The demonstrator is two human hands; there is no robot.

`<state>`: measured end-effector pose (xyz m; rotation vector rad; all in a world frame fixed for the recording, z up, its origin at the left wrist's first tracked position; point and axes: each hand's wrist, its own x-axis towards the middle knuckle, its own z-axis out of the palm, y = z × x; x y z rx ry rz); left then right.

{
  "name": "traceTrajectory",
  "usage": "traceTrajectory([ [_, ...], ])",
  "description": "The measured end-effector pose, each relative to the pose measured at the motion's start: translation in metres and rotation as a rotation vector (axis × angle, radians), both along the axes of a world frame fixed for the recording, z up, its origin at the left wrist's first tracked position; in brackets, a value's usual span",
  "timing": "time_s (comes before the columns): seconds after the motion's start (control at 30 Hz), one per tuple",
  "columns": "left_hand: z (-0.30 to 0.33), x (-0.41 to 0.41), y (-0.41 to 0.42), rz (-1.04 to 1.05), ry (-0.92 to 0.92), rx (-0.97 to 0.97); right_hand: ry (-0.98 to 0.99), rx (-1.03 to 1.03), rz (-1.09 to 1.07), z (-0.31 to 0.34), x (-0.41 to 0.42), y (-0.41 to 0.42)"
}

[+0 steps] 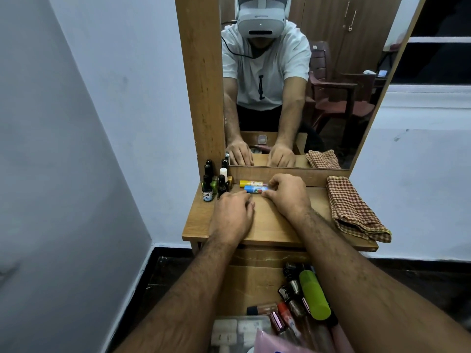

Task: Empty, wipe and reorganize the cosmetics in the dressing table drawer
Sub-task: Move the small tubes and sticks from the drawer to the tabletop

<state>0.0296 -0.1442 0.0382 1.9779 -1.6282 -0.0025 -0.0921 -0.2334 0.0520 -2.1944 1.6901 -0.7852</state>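
Observation:
On the wooden dressing table top (275,225) two small tubes lie side by side near the mirror: a yellow tube (251,183) and a blue tube (254,189). My right hand (286,193) pinches the right end of the blue tube with curled fingers. My left hand (233,215) rests palm down on the table, fingers loosely curled, holding nothing. Below, the open drawer (244,284) holds several cosmetics, among them a lime-green bottle (314,294) and lipsticks.
Several small dark bottles (214,183) stand at the table's back left corner. A folded checked cloth (354,210) lies on the right side. The mirror (300,80) rises behind, reflecting a person. A pink packet (275,341) and a clear box lie in the drawer front.

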Motion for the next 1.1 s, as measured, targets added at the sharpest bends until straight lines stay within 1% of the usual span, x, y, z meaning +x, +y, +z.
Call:
traceTrajectory([
  [0.13, -0.001, 0.000, 0.000, 0.032, 0.010, 0.028, -0.009, 0.005, 0.022, 0.002, 0.011, 0.002],
  [0.33, -0.001, -0.001, 0.001, 0.080, 0.009, 0.013, -0.020, 0.018, 0.075, 0.000, 0.010, 0.001],
  [0.63, -0.004, -0.001, -0.001, 0.087, -0.017, 0.021, -0.052, -0.053, 0.038, -0.003, 0.013, 0.006],
  [0.77, -0.004, -0.002, 0.000, 0.083, -0.026, 0.000, -0.091, -0.038, 0.038, -0.005, 0.008, 0.008],
  [1.1, -0.004, -0.002, 0.000, 0.081, -0.019, 0.030, -0.101, -0.044, 0.023, -0.004, 0.013, 0.012],
])
